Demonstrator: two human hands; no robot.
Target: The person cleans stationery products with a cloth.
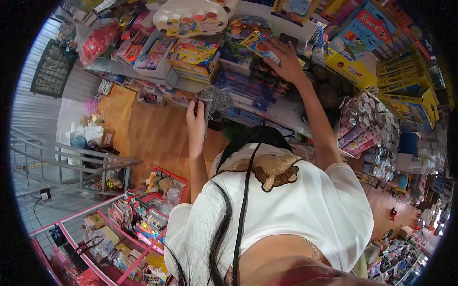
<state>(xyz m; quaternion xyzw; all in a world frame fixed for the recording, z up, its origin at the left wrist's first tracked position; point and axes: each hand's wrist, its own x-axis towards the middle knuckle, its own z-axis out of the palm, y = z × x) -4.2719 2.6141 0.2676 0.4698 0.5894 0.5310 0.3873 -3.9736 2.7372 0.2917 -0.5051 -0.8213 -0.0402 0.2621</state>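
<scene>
Left hand (pixel 196 120) holds grey cloth (pixel 219 98); right hand (pixel 285 59) partly hides 1 box (pixel 258 44).

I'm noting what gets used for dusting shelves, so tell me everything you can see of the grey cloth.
The grey cloth is speckled light and dark, with a shaggy, soft-looking surface, perhaps looped fabric. It is bunched and rumpled, not spread flat. The left hand grips one side, and a narrow part trails down beside the palm. It is at the front of the shelf display, near the blue-purple packs. Whether it is damp cannot be told.
</scene>
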